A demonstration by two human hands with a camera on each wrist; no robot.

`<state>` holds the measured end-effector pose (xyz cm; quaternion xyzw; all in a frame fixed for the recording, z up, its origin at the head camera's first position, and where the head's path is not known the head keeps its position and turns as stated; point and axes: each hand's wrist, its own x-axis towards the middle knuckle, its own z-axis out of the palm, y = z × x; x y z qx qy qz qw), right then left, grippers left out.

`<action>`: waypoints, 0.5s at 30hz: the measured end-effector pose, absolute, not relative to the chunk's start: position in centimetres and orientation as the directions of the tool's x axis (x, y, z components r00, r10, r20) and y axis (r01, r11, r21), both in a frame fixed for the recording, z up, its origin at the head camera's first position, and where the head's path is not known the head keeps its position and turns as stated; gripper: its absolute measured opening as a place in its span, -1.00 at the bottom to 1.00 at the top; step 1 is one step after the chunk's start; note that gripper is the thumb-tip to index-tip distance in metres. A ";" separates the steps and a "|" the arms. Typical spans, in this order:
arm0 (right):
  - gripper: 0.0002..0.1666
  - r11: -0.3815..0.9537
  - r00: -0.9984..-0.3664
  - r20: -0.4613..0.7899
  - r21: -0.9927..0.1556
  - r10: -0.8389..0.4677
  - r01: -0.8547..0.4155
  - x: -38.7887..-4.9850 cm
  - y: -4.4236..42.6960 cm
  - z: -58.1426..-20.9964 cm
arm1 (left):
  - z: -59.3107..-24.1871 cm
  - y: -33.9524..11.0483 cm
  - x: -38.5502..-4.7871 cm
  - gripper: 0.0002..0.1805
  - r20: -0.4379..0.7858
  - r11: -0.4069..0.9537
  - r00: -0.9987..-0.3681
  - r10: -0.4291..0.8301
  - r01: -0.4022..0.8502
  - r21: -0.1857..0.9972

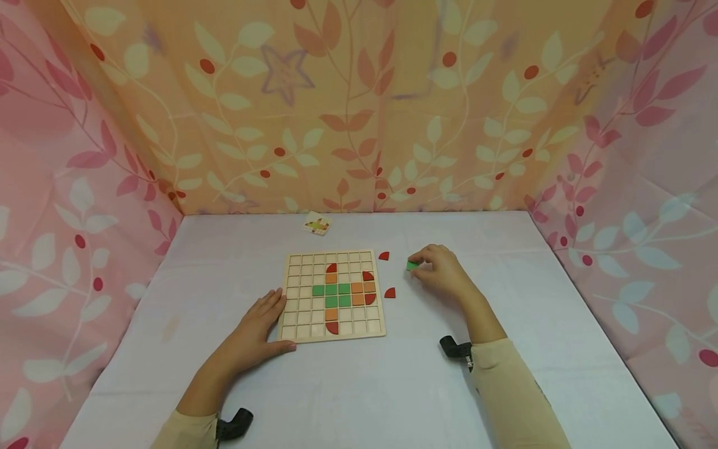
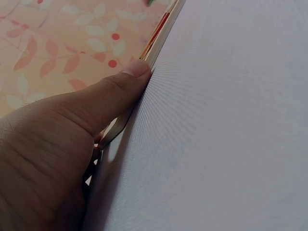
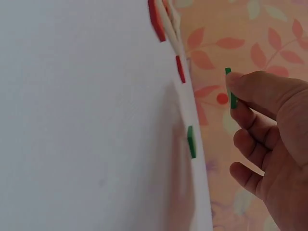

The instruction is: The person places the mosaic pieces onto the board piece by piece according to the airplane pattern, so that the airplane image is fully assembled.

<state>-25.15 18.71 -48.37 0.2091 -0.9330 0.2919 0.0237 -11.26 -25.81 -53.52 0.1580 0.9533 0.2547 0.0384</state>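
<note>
A wooden grid board (image 1: 305, 316) lies on the table, with several green squares, orange squares (image 1: 331, 278) and red quarter-round tiles (image 1: 332, 328) set in its cells. My left hand (image 1: 255, 327) rests at the board's near left corner, fingers along the left side. In the left wrist view its thumb (image 2: 115, 89) touches the board's edge. Between thumb and index finger, my right hand (image 3: 274, 120) pinches a green tile (image 3: 231, 89), raised off the table right of the board. Another green tile (image 3: 191, 142) lies on the cloth below.
Two loose red quarter-round tiles (image 1: 384, 255) (image 1: 389, 293) lie just right of the board. A small pattern card (image 1: 317, 223) sits behind it, near the table's back edge. Patterned cloth (image 1: 359, 125) hangs at the back and both sides of the white table (image 1: 359, 386).
</note>
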 end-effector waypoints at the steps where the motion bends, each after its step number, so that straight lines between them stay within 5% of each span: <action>1: -0.69 0.735 -0.911 0.170 -0.544 -0.376 -0.405 -25.0 18.5 -48.0 | -53.5 -25.8 -11.3 0.28 0.008 0.821 -0.947 0.321 0.282 0.496; 15: -0.70 0.647 -0.850 0.219 -0.567 -0.478 -0.510 -23.4 12.0 -45.0 | -53.4 -25.7 -11.2 0.27 -0.014 0.826 -0.949 0.314 0.266 0.498</action>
